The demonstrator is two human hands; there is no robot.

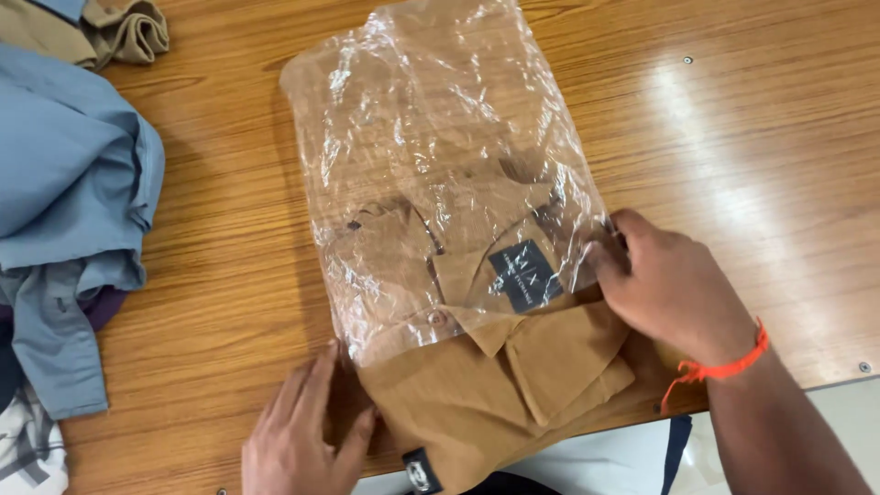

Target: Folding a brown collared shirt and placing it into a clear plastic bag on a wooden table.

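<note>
A folded brown shirt lies on the wooden table, most of it inside a clear plastic bag; its collar end sticks out toward me. A dark label shows at the collar through the plastic. My right hand, with an orange thread at the wrist, pinches the bag's open edge on the right side. My left hand rests flat at the bag's lower left corner, fingers touching the plastic and the shirt's edge.
A heap of blue-grey garments fills the table's left side, with a tan folded garment at the far left corner. A white printed cloth lies at the lower left. The table's near edge runs under my wrists.
</note>
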